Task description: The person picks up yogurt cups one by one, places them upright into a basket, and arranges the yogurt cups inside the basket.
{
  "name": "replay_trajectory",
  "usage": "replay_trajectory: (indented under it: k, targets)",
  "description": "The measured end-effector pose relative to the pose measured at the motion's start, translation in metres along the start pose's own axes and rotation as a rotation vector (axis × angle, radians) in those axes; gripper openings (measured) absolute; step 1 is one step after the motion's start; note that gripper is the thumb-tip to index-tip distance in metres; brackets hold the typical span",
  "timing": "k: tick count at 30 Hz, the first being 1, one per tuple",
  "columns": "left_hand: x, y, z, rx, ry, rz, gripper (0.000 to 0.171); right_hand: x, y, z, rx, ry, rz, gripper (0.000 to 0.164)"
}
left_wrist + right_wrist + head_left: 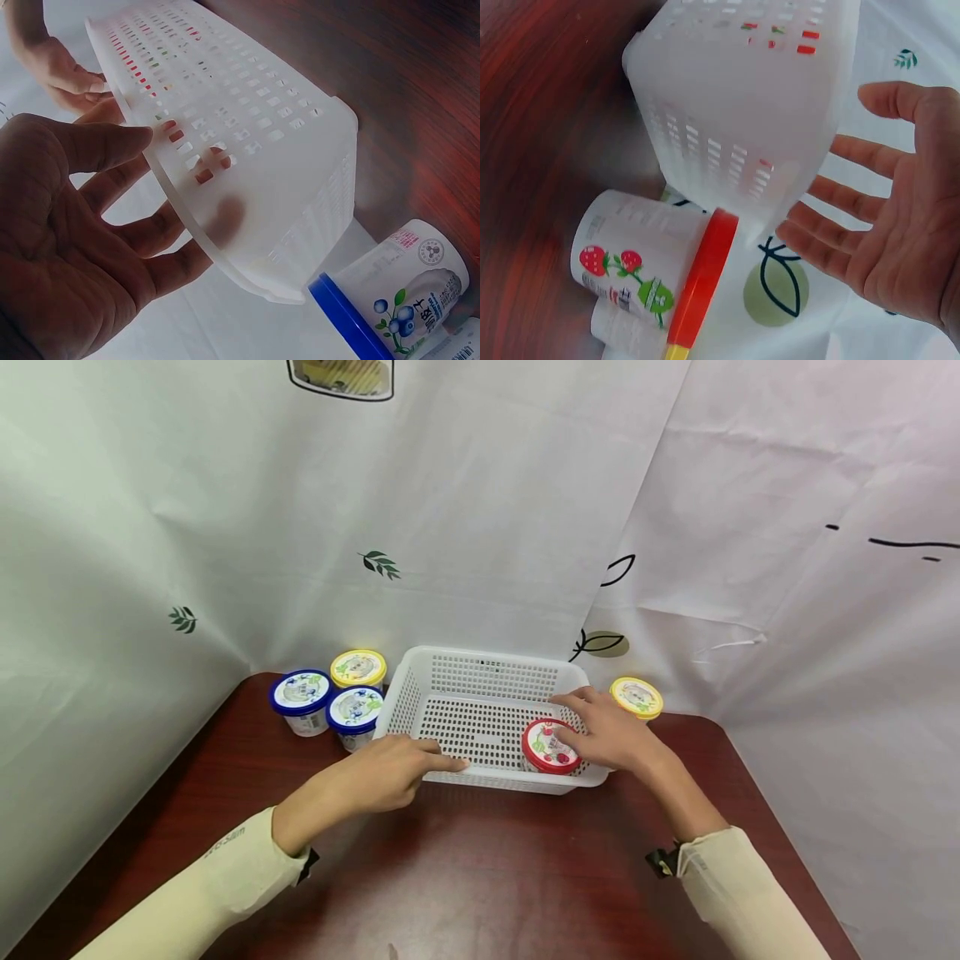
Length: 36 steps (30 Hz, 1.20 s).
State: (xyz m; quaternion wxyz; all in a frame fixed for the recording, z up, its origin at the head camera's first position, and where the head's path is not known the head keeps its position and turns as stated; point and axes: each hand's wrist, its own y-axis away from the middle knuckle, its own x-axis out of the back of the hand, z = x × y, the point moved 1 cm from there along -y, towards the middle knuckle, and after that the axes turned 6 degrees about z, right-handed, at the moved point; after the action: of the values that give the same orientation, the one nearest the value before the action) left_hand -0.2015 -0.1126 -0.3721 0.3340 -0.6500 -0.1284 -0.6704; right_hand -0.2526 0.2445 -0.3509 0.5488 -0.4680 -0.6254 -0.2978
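A white perforated plastic basket stands on the table, with one red-lidded cup inside at its right end. My left hand grips the front left rim; the left wrist view shows its thumb outside the wall and its fingers inside. My right hand is over the basket's right end, beside the red-lidded cup. Its thumb and fingers are spread, with fingertips right at the rim in the right wrist view. Another strawberry cup with a red lid stands outside that end, hidden by the hand in the head view.
Left of the basket stand two blue-lidded cups and a yellow-lidded cup. Another yellow-lidded cup is behind the right hand. A white printed cloth hangs close behind the dark red wooden table.
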Motion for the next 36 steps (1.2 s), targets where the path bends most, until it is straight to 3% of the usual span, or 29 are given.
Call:
replay_trajectory:
  k: [9, 19, 28, 36]
  targets:
    - [-0.001, 0.000, 0.000, 0.008, 0.010, 0.000, 0.063, 0.009, 0.007, 0.018, -0.009, -0.018, 0.013, 0.058]
    - [-0.001, 0.000, 0.000, 0.005, 0.008, 0.003, 0.062, 0.017, 0.013, 0.036, -0.026, -0.007, 0.012, 0.065]
    - [0.000, 0.000, 0.000, 0.002, 0.002, 0.012, 0.062, 0.016, 0.016, 0.050, -0.101, 0.001, -0.053, 0.077]
    - [0.000, -0.001, 0.000, 0.001, 0.004, 0.006, 0.064, 0.010, 0.014, 0.061, -0.087, 0.019, -0.084, 0.083]
